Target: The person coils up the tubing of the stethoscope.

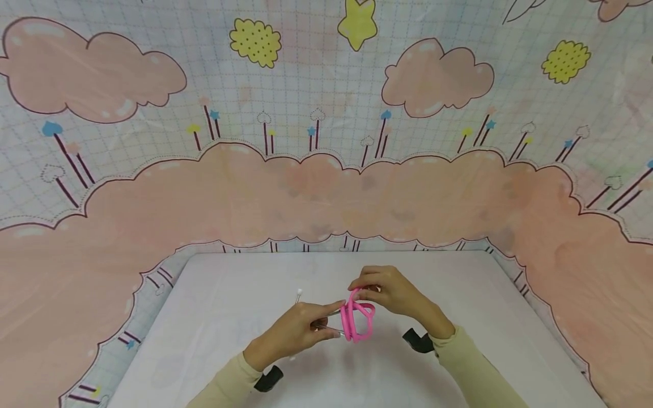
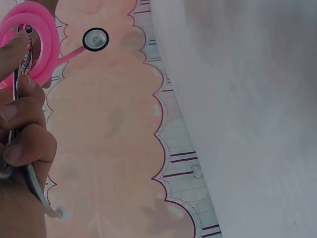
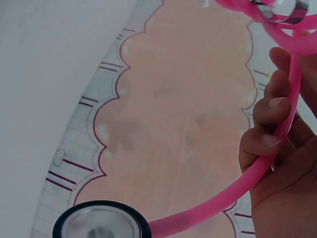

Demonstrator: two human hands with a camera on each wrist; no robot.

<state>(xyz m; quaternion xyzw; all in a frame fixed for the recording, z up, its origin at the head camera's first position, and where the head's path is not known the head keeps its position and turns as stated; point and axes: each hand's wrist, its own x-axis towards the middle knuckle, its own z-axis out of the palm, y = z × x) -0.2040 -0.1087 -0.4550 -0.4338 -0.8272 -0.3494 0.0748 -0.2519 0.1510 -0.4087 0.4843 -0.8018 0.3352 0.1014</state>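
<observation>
A stethoscope with pink tubing point(image 1: 348, 326) is held up over the table between the two hands, its tubing wound in loops. My left hand point(image 1: 298, 327) grips the metal ear tubes, with thumb and index finger reaching toward the loops. A pale ear tip point(image 2: 62, 213) sticks out below that hand in the left wrist view. My right hand point(image 1: 390, 289) holds the free end of the tubing at the top of the coil, fingers curled round it. Beyond those fingers, the round chest piece point(image 3: 99, 223) with its black rim ends the tube in the right wrist view.
A white table point(image 1: 214, 289) lies under both hands. Behind it and along its sides hangs a printed cloth point(image 1: 326, 204) with clouds and stars. Small black devices point(image 1: 268, 378) sit by the wrists, below the beige sleeves point(image 1: 227, 382).
</observation>
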